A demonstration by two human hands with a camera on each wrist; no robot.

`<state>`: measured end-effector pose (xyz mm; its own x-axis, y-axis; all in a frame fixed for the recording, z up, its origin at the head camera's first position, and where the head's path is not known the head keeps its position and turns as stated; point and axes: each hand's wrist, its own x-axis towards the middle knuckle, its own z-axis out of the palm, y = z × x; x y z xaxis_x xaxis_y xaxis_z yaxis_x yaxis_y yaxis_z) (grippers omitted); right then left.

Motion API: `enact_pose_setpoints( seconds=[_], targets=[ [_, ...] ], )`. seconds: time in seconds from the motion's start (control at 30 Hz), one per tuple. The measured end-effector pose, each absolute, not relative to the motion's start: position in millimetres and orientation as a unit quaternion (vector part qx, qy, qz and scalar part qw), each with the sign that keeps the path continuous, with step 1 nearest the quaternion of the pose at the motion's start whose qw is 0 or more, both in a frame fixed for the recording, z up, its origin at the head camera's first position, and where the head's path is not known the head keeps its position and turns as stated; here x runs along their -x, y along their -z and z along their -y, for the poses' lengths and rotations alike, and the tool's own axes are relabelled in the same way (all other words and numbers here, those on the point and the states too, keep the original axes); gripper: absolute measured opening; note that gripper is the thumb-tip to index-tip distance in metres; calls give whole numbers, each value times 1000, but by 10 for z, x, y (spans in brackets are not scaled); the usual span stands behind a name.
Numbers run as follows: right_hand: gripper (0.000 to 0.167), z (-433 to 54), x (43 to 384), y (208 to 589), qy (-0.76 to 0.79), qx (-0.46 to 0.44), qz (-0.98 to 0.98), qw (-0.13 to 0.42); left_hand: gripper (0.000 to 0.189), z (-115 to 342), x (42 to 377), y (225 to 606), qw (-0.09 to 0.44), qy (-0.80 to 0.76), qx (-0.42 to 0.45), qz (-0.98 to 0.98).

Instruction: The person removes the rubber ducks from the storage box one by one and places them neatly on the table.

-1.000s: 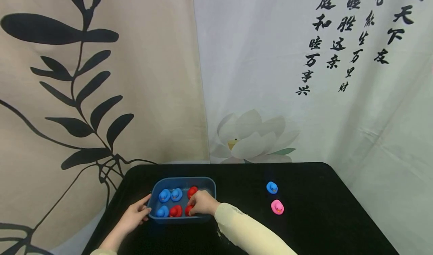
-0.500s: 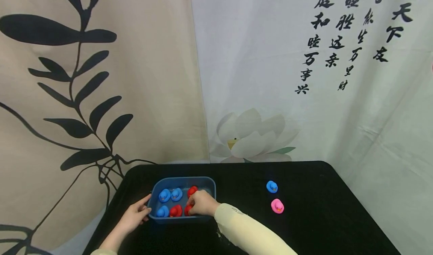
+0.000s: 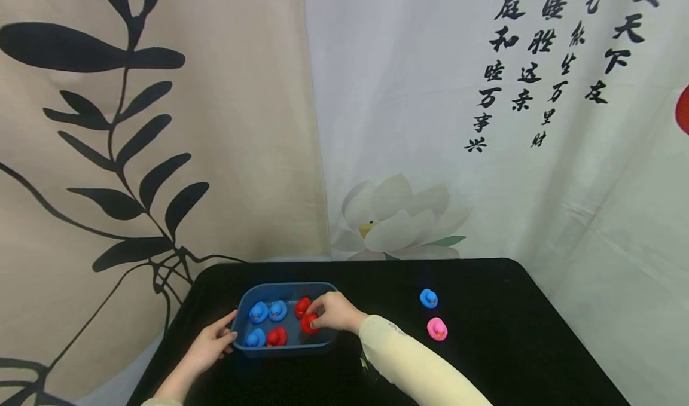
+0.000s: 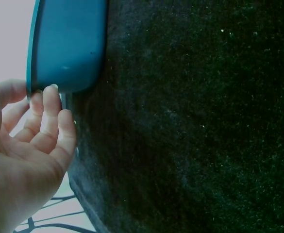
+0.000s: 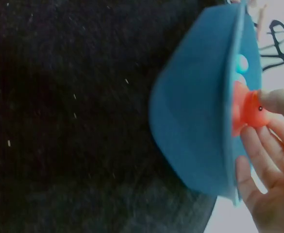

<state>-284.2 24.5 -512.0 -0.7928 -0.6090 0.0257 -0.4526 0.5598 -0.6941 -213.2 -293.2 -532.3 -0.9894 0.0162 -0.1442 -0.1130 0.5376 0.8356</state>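
Right now, through the head camera, I see the right hand (image 3: 339, 311) pinching a small red toy duck (image 3: 309, 324) between thumb and fingers. That duck sits over the right half of a blue rounded-rectangular tray (image 3: 285, 352); I cannot tell whether it touches the tray floor. The left hand (image 3: 210, 341), fingers bent, holds the tray's left end at the rim.

Just behind the pinched duck, in the tray, is a second red duck (image 3: 302, 308). Along the back to its left I count two bright blue ducks (image 3: 258, 313) side by side, and in front of them a third blue duck (image 3: 255, 338) next to a red duck near the front wall (image 3: 277, 336).

Outside the tray, well to the right on the black cloth-like tabletop (image 3: 484, 316), I have a lone blue duck (image 3: 429, 299) and, just nearer me, a pink duck (image 3: 437, 329). Behind the table hangs a pale cloth backdrop (image 3: 258, 125) with dark leaves, a white lotus and black writing.
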Motion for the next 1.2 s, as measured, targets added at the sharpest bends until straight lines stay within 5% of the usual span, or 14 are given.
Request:
enact_pose_setpoints(
  seconds=[1.2],
  targets=[
    [25, -1528, 3148, 4611, 408, 195, -891, 51, 59, 2937, 2142, 5330, 73, -475, 21, -877]
  ],
)
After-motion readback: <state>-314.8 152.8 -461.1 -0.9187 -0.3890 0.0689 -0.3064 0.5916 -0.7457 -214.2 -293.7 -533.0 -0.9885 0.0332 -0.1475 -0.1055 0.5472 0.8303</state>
